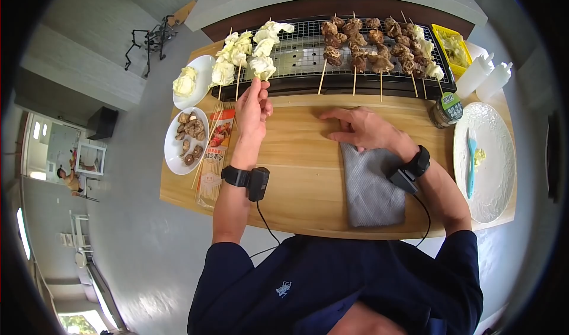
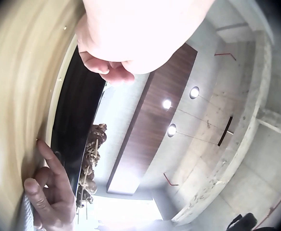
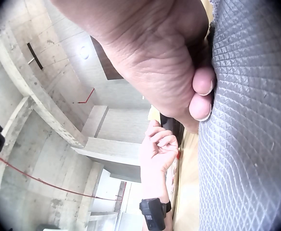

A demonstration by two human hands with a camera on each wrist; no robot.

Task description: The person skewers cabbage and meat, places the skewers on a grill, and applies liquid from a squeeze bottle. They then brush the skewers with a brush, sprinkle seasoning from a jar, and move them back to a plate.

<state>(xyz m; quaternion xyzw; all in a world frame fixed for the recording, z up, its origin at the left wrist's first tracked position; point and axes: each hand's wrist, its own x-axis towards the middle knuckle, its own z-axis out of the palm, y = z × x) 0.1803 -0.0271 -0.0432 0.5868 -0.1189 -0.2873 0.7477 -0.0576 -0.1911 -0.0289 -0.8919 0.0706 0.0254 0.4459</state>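
Note:
My left hand (image 1: 259, 87) reaches up to the front edge of the black grill (image 1: 332, 87) and pinches the stick of a cabbage skewer (image 1: 262, 66) that lies on the grate. Its fingers look curled in the left wrist view (image 2: 109, 67) and from the right wrist (image 3: 159, 144). More cabbage skewers (image 1: 234, 53) lie beside it, and several meat skewers (image 1: 367, 45) fill the grate's right half. My right hand (image 1: 347, 126) rests flat on the wooden table (image 1: 296, 157), fingers spread, its heel on a grey cloth (image 1: 370, 187). The cloth (image 3: 246, 134) fills the right wrist view.
Left of the grill stand a plate of cabbage (image 1: 191, 81), a plate of mushroom pieces (image 1: 186, 138) and a packet of bamboo skewers (image 1: 214, 154). At the right are a yellow tray (image 1: 453, 47), two squeeze bottles (image 1: 481, 74), a jar (image 1: 447, 109) and a white plate with a blue brush (image 1: 489, 157).

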